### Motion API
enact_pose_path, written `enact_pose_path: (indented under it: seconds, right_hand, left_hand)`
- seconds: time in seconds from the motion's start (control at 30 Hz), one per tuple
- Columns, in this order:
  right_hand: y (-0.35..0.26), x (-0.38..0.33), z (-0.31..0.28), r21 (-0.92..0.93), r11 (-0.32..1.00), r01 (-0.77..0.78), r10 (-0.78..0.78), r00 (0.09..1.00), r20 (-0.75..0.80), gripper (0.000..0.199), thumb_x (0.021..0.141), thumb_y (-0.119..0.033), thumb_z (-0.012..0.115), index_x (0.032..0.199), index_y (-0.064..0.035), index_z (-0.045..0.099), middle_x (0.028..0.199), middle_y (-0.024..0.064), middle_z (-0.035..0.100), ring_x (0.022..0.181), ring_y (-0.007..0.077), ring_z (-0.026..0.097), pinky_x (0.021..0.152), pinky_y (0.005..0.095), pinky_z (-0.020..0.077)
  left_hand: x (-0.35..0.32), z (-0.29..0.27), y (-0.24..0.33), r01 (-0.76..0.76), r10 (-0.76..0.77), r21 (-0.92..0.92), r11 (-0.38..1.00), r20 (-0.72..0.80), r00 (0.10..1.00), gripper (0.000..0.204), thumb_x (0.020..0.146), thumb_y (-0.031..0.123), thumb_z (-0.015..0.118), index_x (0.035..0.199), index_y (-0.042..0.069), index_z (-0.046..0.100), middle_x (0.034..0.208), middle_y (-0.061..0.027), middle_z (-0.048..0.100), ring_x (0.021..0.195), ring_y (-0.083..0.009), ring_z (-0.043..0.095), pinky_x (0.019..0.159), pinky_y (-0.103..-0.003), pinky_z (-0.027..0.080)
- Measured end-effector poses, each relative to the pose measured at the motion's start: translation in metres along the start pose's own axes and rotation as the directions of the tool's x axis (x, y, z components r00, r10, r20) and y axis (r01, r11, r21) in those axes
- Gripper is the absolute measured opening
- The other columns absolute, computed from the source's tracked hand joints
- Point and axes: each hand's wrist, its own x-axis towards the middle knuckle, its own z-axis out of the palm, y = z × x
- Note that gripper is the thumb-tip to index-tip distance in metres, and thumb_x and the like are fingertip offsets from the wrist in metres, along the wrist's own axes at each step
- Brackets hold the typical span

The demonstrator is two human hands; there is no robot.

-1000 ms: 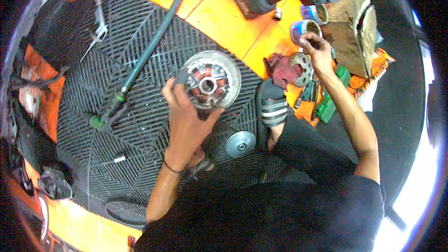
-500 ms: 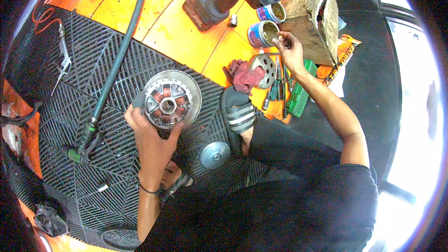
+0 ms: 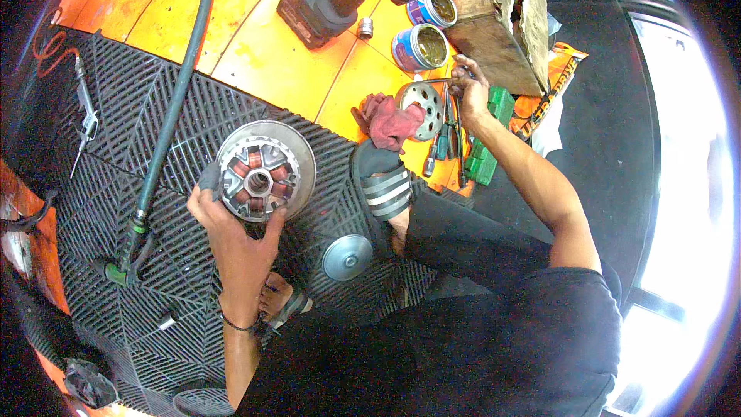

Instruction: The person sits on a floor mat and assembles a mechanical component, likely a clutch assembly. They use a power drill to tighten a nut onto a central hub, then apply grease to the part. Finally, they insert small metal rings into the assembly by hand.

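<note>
My left hand (image 3: 235, 243) grips a round metal variator (image 3: 258, 181) from its near left side. Coppery-red segments sit between the ribs around its central bore, and a wide pale disc rim shows behind. My right hand (image 3: 469, 91) is over the tools at the right, just beyond the nearer grease can (image 3: 421, 48), with fingers curled together. Whatever they may hold is hidden or too small to name. A second grease can (image 3: 432, 10) stands farther back, also open on top. A drilled metal disc (image 3: 423, 110) and a red rag (image 3: 388, 121) lie nearest that hand.
A cordless impact wrench (image 3: 328, 8) and a socket (image 3: 365, 28) rest on orange tiles. Beside a wooden block (image 3: 502, 23) are screwdrivers (image 3: 442, 141) and a green case (image 3: 490, 139). A grey disc (image 3: 347, 257), hose (image 3: 174, 108) and air blow gun (image 3: 87, 116) lie on the black mat.
My right hand has drawn back from the mouth of the nearer grease can toward the tools. The left hand keeps its hold on the variator. The whole view has shifted slightly.
</note>
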Motion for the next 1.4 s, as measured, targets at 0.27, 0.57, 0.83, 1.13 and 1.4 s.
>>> enact_pose_path:
  seconds: [0.27, 0.57, 0.83, 1.13, 1.4]
  right_hand:
    - [0.000, 0.015, -0.009, 0.084, 0.981, -0.174, 0.166, 0.981, 0.098, 0.062, 0.074, 0.013, 0.049, 0.128, -0.0137, 0.061, 0.093, 0.0019, 0.056, 0.071, 0.0165, 0.058, 0.060, 0.0269, 0.0465]
    - [0.007, 0.029, -0.020, -0.146, 0.980, -0.137, 0.151, 0.985, 0.089, 0.063, 0.075, 0.010, 0.050, 0.132, -0.0142, 0.061, 0.088, 0.0001, 0.057, 0.070, 0.0110, 0.055, 0.062, 0.0241, 0.0450]
    - [0.016, 0.038, -0.033, -0.604, 0.721, 0.340, -0.310, 0.938, 0.157, 0.064, 0.074, 0.009, 0.049, 0.133, -0.0129, 0.062, 0.088, 0.0036, 0.061, 0.069, 0.0122, 0.056, 0.064, 0.0265, 0.0487]
    - [-0.008, 0.001, -0.010, -0.895, 0.162, 0.416, -0.353, 0.871, 0.341, 0.062, 0.077, 0.000, 0.057, 0.137, -0.0135, 0.058, 0.121, 0.0228, 0.062, 0.105, 0.0393, 0.063, 0.095, 0.0459, 0.0500]
    - [-0.011, 0.005, -0.013, -0.874, 0.161, 0.459, -0.354, 0.853, 0.383, 0.061, 0.080, -0.003, 0.058, 0.139, -0.0158, 0.056, 0.122, 0.0206, 0.061, 0.108, 0.0391, 0.062, 0.097, 0.0470, 0.0497]
  left_hand:
    - [-0.001, 0.000, 0.001, 0.005, -0.005, 0.003, 1.000, 0.005, 1.000, 0.094, 0.071, 0.009, 0.083, 0.145, -0.005, 0.027, 0.140, -0.0281, 0.027, 0.130, -0.0432, 0.037, 0.109, -0.046, 0.034]
    - [-0.002, 0.000, 0.001, -0.004, 0.004, 0.002, 1.000, 0.004, 1.000, 0.094, 0.072, 0.009, 0.083, 0.145, -0.005, 0.026, 0.140, -0.0302, 0.026, 0.132, -0.0447, 0.035, 0.110, -0.046, 0.033]
    - [-0.001, 0.001, 0.003, 0.029, -0.028, -0.063, 0.998, 0.011, 1.000, 0.091, 0.075, 0.016, 0.083, 0.144, -0.005, 0.027, 0.140, -0.0259, 0.029, 0.132, -0.0418, 0.034, 0.114, -0.047, 0.027]
    - [-0.002, -0.001, 0.000, -0.005, 0.005, -0.010, 1.000, -0.003, 1.000, 0.094, 0.072, 0.009, 0.083, 0.145, -0.005, 0.026, 0.140, -0.0298, 0.026, 0.129, -0.0439, 0.038, 0.109, -0.046, 0.033]
    - [-0.002, -0.001, -0.001, -0.004, 0.004, 0.006, 1.000, 0.004, 1.000, 0.095, 0.071, 0.009, 0.083, 0.145, -0.005, 0.025, 0.140, -0.0298, 0.026, 0.127, -0.0444, 0.039, 0.108, -0.047, 0.036]
